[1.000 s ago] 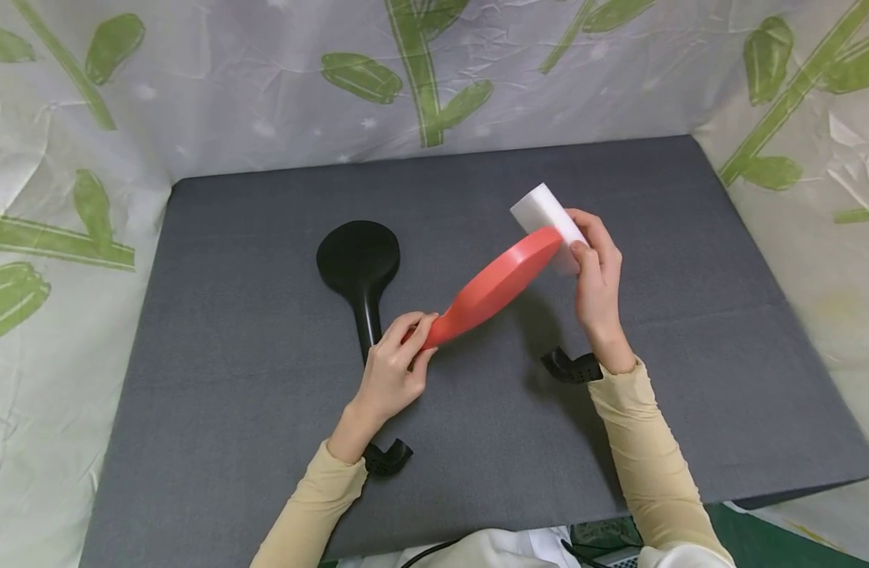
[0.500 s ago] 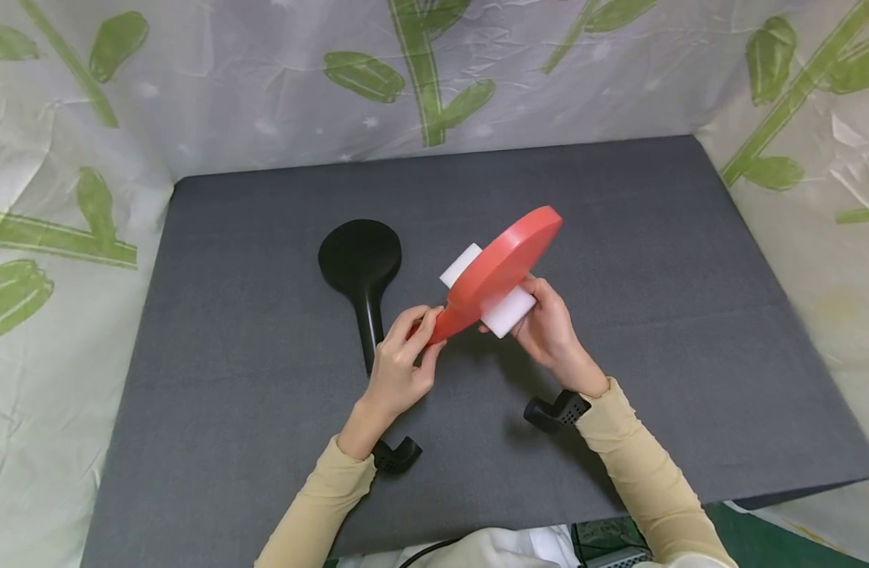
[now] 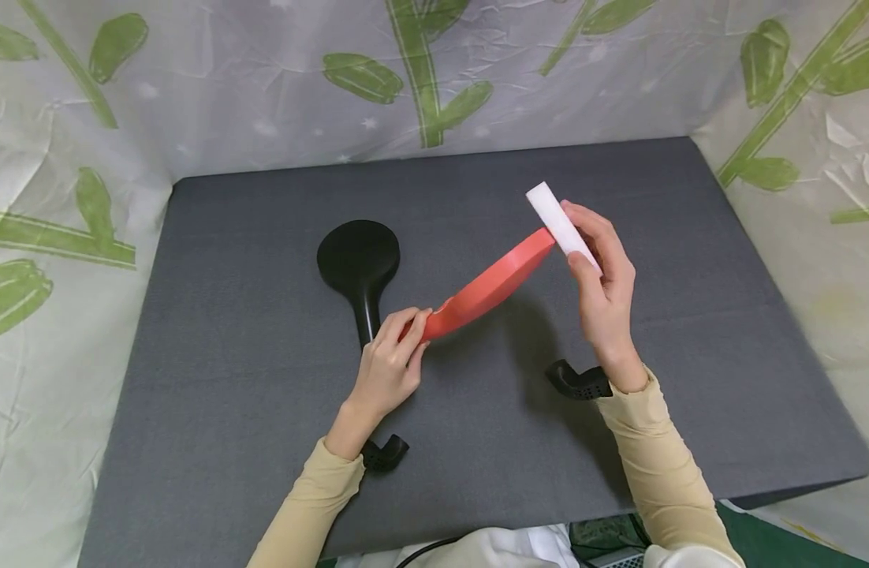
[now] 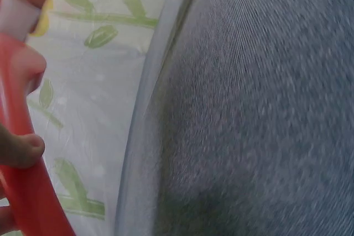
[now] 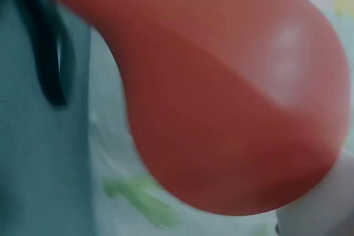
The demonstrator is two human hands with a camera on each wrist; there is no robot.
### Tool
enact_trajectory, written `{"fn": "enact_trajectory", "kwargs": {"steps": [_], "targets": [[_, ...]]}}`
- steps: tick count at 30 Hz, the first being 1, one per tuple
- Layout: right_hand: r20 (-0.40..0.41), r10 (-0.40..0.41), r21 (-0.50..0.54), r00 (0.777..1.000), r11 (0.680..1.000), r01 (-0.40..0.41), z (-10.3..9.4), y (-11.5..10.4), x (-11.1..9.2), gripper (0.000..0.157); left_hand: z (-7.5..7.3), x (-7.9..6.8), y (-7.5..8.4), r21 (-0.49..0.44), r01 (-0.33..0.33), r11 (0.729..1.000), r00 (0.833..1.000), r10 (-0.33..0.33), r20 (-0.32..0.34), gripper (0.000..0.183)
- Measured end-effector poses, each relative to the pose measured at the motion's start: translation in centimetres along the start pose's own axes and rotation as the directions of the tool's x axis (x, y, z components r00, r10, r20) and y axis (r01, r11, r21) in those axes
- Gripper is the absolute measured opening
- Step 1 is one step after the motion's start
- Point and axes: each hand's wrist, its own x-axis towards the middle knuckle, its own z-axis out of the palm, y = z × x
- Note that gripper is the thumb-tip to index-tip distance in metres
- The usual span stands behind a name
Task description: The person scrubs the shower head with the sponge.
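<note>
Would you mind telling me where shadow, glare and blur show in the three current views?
Head view: mostly clear, with a soft dark shadow on the table near the right hand; left wrist view: soft and grainy, the table's weave showing as fine streaks; right wrist view: pale glare on the red paddle, the green leaf print behind it blurred.

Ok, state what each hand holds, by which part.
Left hand holds the red paddle by its handle; right hand grips the white block, thumb near its lower end.
</note>
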Motion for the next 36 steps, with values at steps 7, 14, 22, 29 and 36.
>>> {"fn": "enact_trajectory", "kwargs": {"steps": [7,14,22,29,36], "targets": [[0.138,-0.404,-0.353,0.904,0.833,0.426,2.0,-1.0,-1.1,0.030,0.2,0.2,0.1,0.120,-0.006,0.993,0.999,0.010,-0.031,0.041],[0.552,-0.414,-0.526,0.724,0.500,0.688,3.8,2.0,-4.8,0.038,1.1,0.2,0.3,0.197,0.018,0.980,0.999,-0.011,-0.035,0.036],[0.492,-0.450,-0.554,0.745,0.498,0.667,3.3,2.5,-3.7,0.040,1.3,0.1,0.6,0.220,0.017,0.975,0.999,-0.007,-0.044,0.034],[0.188,-0.329,-0.606,0.926,0.703,0.372,1.5,2.6,-1.6,0.039,1.3,-0.1,0.4,0.215,-0.001,0.977,0.998,0.014,-0.061,0.031],[0.447,-0.435,-0.547,0.782,0.559,0.623,3.6,3.2,-4.2,0.039,1.2,-0.1,0.2,0.234,-0.014,0.972,0.995,0.036,-0.092,0.026]]}}
